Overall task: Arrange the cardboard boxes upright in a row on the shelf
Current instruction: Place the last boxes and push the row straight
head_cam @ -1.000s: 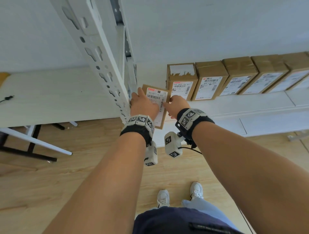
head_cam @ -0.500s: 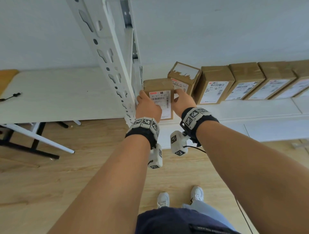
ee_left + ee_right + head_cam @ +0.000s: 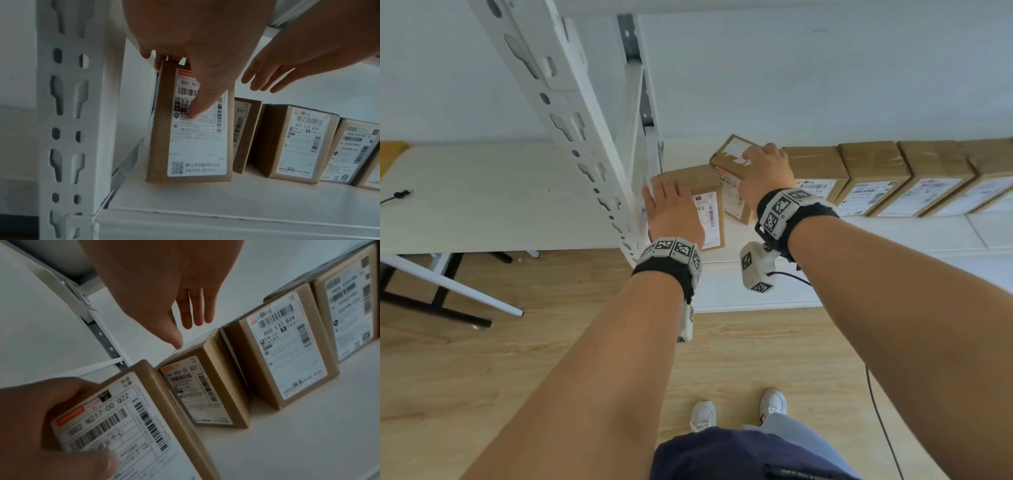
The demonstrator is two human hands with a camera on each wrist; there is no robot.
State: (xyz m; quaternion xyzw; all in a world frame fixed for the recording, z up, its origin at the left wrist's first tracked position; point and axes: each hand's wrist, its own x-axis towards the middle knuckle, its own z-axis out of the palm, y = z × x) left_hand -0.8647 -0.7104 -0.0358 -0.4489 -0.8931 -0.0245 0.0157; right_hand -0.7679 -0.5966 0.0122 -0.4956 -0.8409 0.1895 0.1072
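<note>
Now, from the head view, my left hand point(image 3: 674, 214) holds the leftmost box point(image 3: 702, 202), which stands upright on the shelf point(image 3: 893, 233) beside the white post point(image 3: 585, 137), while my right hand point(image 3: 765, 174) lies on the top of the second box point(image 3: 732, 161), which is turned askew. From the left wrist, my fingers point(image 3: 160, 63) curl over the top edge and the thumb presses the label. From the right wrist, my fingers point(image 3: 195, 309) are straight and relaxed above the second box.
</note>
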